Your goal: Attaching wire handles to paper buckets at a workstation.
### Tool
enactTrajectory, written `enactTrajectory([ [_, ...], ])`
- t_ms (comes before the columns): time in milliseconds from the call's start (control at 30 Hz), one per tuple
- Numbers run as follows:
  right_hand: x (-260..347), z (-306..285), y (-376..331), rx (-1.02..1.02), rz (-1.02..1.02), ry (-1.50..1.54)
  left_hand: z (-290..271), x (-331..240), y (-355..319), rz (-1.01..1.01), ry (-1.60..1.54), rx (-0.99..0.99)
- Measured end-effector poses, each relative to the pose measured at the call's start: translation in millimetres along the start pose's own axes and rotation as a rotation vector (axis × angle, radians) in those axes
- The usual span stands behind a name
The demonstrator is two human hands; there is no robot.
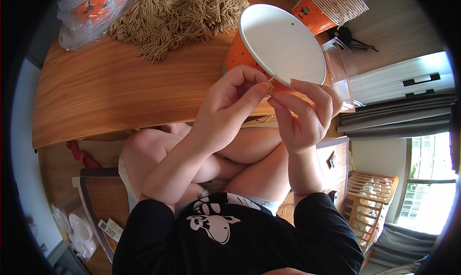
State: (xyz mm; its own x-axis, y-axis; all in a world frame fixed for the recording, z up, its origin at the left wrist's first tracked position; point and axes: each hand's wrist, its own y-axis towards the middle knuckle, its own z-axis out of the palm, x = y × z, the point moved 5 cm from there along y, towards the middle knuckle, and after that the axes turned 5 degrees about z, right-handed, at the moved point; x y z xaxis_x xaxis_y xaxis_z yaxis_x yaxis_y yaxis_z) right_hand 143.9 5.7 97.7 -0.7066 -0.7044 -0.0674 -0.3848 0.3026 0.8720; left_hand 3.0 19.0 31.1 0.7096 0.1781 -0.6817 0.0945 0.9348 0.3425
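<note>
Thin tan cord [271, 85]: at our fingertips, beside the near rim of our round, white-lined orange paper bucket [283, 39].
Left hand [229, 98]: pinching the cord.
Right hand [306, 114]: fingertips narrowed beside it; we cannot tell its grip.

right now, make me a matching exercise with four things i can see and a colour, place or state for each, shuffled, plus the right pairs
Things
1. bucket
2. yarn
3. left hand
4. shirt

Descriptions
A. black with a white print
B. pinching a thin strand near a rim
C. tan, heaped on the table
D. orange outside, white inside

Right pairs: 1-D, 2-C, 3-B, 4-A
</note>
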Motion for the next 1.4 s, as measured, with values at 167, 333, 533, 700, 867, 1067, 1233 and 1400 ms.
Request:
enactTrajectory([
  [167,-4,-1,4,-0.019,0.001,0.002,1,2,0,0.073,0.075,0.003],
  [333,-3,-3,19,0.03,-0.034,-0.014,4,1,0,0.156,0.11,-0.008],
  [533,-6,1,34,0.109,-0.112,0.033,3,-5,-1,0.27,0.349,-0.055],
  [700,-5,6,42,0.176,-0.173,0.03,1,-14,-2,0.371,0.678,-0.062],
  [867,-10,10,41,0.14,-0.109,0.155,1,-15,-2,0.36,0.64,-0.063],
  [1067,-8,9,43,0.232,-0.126,0.108,-1,-12,-2,0.322,0.567,-0.061],
  [1233,-8,8,46,0.285,-0.127,0.098,1,-13,-2,0.299,0.568,-0.06],
  [1400,-6,3,51,0.313,-0.154,0.087,-2,-11,-1,0.369,0.496,-0.094],
])
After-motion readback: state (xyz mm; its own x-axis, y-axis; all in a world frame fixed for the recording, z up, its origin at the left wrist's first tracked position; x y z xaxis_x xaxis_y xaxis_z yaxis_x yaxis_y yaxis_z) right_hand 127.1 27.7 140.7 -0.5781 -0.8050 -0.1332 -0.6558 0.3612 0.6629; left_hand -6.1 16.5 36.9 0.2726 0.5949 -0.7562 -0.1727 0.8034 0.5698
